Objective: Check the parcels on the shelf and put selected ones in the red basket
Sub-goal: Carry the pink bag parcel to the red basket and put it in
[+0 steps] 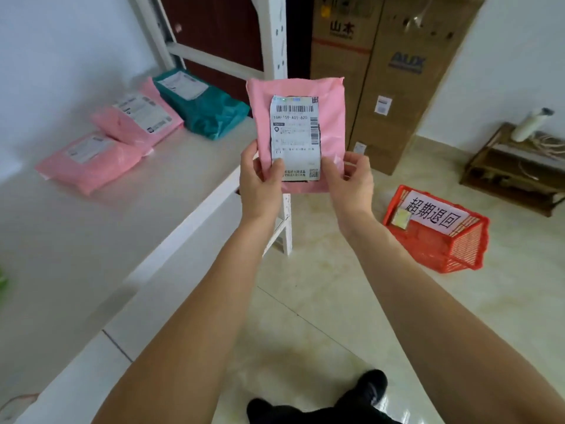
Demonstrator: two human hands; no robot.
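Glossy tiled floor (305, 301) lay below as both hands held a pink parcel (298, 96) upright at twelve o'clock, its white barcode label (295, 137) facing the camera. Left hand (261, 182) and right hand (348, 179) pinched its lower corners. Red basket (452, 249) sat at two o'clock; three parcels (137, 130) lay on the shelf (91, 240) at ten.

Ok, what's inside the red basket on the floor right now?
The red basket holds one small yellowish-green packet in its far left corner. A white paper sign lies across the top rim and covers part of the inside, so anything beneath it is hidden.
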